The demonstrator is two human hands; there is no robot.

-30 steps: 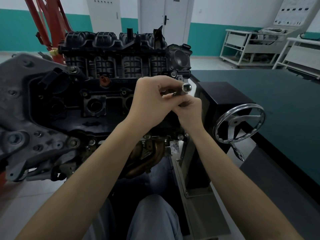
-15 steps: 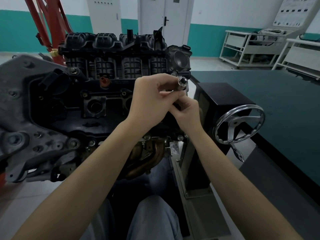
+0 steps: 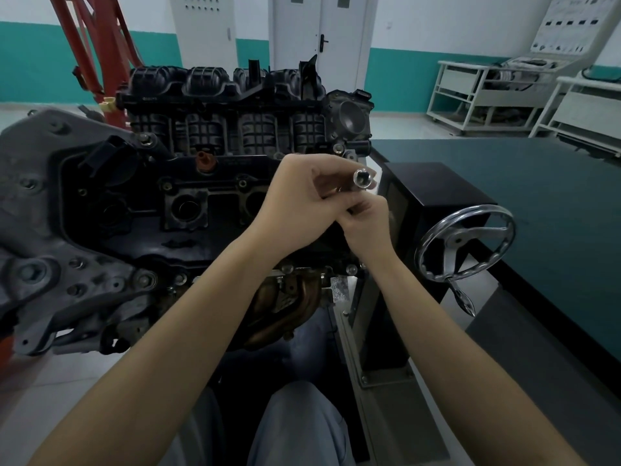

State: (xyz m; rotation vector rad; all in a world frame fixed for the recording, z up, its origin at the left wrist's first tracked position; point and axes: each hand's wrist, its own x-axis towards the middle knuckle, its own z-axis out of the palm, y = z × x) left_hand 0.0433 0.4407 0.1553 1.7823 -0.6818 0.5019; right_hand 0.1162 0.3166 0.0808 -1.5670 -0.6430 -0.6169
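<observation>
Before the engine (image 3: 201, 183), one chrome socket (image 3: 362, 178) sticks out at 2 o'clock from the left hand (image 3: 299, 200), whose fingers curl round its shank. The right hand (image 3: 364, 223), at 6 o'clock below it, pinches the hidden lower end. It looks like small, stiff, smooth steel, probably light and slippery, so it is best held by the shank, not the mouth. One handwheel (image 3: 465, 243) stands at 4 o'clock.
</observation>
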